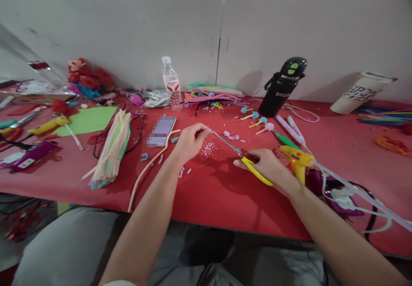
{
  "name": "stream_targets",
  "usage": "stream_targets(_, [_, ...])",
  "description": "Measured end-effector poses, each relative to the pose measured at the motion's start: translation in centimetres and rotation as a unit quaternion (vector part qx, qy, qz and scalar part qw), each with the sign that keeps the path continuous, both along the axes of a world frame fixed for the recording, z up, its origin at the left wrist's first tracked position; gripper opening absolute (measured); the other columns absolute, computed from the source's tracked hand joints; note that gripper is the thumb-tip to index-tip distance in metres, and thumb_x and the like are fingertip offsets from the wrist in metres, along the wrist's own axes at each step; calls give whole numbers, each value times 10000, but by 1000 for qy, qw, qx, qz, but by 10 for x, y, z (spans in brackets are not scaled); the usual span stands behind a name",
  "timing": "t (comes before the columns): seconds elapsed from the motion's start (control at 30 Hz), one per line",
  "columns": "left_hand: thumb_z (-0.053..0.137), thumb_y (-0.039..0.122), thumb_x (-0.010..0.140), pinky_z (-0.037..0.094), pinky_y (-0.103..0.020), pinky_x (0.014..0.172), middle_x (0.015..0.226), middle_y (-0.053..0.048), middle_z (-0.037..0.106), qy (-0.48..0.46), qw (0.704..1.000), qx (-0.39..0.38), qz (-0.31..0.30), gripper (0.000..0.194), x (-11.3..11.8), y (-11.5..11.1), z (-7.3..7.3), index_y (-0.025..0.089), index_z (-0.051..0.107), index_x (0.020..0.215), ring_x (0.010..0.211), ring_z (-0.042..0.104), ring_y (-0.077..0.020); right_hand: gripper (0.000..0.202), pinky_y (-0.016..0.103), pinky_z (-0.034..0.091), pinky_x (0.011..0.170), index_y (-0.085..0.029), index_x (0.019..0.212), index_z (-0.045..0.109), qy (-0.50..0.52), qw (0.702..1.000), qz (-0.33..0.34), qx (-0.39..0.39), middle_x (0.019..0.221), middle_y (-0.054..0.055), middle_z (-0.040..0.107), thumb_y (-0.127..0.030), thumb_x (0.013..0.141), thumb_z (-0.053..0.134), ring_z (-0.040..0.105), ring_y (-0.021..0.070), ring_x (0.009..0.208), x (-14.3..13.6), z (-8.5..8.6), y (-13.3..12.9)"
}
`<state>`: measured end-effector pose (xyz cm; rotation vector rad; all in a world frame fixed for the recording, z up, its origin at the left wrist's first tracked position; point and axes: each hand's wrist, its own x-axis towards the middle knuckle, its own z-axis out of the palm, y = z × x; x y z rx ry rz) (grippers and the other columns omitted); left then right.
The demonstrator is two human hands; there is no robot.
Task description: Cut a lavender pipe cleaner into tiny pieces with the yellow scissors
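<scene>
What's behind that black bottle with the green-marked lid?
Behind the black bottle, a pale grey partition shows, and a thin white cable loops out to the bottle's right. Anything directly behind its body is covered.

Tiny bits (pixel 208 149) on a red tabletop (pixel 199 204)

The left hand (pixel 192 140) pinches a pale speck (pixel 210 132), too small to make out. The right hand (pixel 264 163) holds a long metal tool (pixel 228 143) with red and yellow handles, and its tip is right by the left hand. The tiny bits lie scattered between the hands, with pink pieces (pixel 232 137) just behind them. To the left lie a bent cream stick (pixel 134 190) and a phone (pixel 166 129). Farther left is a fat bundle of fuzzy sticks (pixel 114 148). A yellow glue gun (pixel 298 163) with an orange light is just beside the right wrist. A clear bottle (pixel 173 86) and a black flask (pixel 277 99) stand behind.
</scene>
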<state>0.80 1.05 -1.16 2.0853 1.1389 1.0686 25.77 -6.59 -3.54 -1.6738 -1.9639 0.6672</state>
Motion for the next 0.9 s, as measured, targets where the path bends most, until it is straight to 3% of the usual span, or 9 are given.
stream_targets(0.4, [484,365,895,422,-239,638,728,-16,614,0,1000,1,4,244,0,1,-1,165,600,816,665,544,-120,563,230,187,443,-182,558,357,2,1000,6,13,571,-42,250,-669,684,610,226,87,543,4,-5,4])
stream_targets(0.9, [498,355,891,442,-234,642,731,-21,625,-25,1000,-14,-7,236,0,1,-2,156,605,821,662,560,-112,540,220,193,454,-190,598,309,-3,1000,4,-2,588,-50,250,-596,702,650,224,88,560,0,1,-1])
